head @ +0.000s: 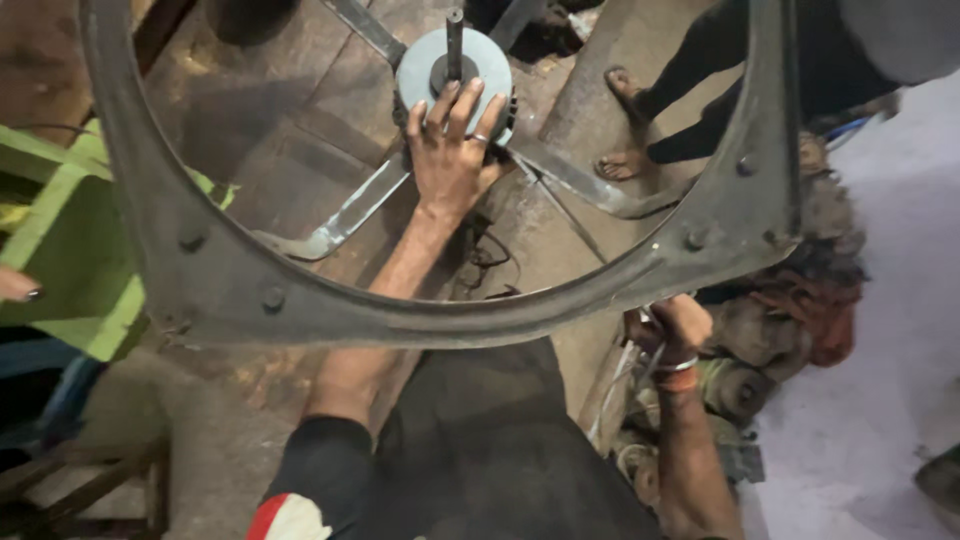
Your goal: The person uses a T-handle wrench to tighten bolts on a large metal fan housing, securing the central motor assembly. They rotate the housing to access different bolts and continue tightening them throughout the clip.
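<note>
Inside ring frame [400, 325], left hand [452, 160] on motor [440, 70]

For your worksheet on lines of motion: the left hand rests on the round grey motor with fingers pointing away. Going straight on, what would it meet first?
Probably the upright shaft at the middle of the motor, just beyond the left hand; depth is unclear.

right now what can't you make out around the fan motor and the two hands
- Motor: front hidden by left hand, head view.
- Right hand: its grasp hidden behind the ring frame.
- Ring frame: top cut off by the upper edge.
- Parts pile: too blurred to identify.
</note>
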